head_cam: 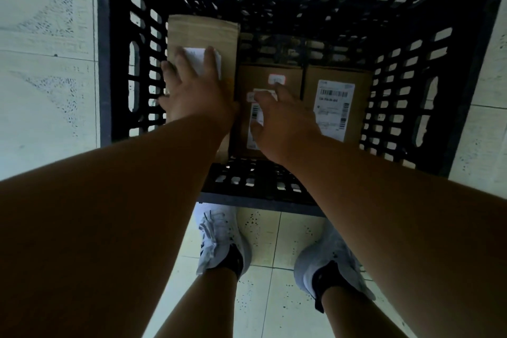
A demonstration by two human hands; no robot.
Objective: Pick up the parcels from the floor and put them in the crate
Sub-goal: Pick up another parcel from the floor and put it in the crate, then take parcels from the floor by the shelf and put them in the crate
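A black slatted plastic crate [466, 35] stands on the floor under me. Three brown cardboard parcels lie inside it. The tall left parcel [203, 33] leans against the crate's left wall, and my left hand [194, 88] lies flat on its white label with fingers spread. The middle parcel [277, 74] lies on the crate bottom; my right hand [282, 121] hovers over or touches its label with loosely spread fingers. The right parcel [337, 107] lies beside it, label up, untouched.
Pale speckled floor tiles [46, 77] surround the crate. My two feet in white shoes [219, 241] stand just in front of the crate's near wall. The far half of the crate bottom shows bare grid.
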